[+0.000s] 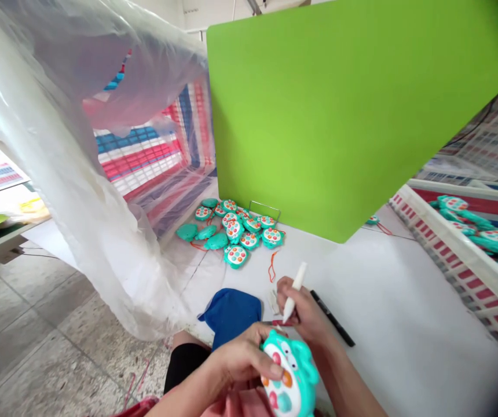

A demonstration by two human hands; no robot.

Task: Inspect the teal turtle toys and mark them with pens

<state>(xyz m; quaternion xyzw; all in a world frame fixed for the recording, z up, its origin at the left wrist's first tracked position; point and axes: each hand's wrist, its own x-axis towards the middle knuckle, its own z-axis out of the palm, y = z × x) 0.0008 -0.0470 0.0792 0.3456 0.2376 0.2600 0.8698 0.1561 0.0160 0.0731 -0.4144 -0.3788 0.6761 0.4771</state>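
Fingers (270,356) of the left hand (240,359) curl over the top edge of a teal plastic toy (292,376) with coloured buttons, held low at the bottom of the view. Right-hand fingers (284,292) pinch a white marker (296,288), apparently capped, just above the toy, with the right hand (305,315) hovering over a white table (405,324). A black marker (333,318) lies just beside that hand; a blue cloth (231,315) lies to its left. Farther out, a pile of similar toys (234,229) and loose orange cord (271,267) sit before a green panel (327,116). More toys fill a white crate (461,249) at right.
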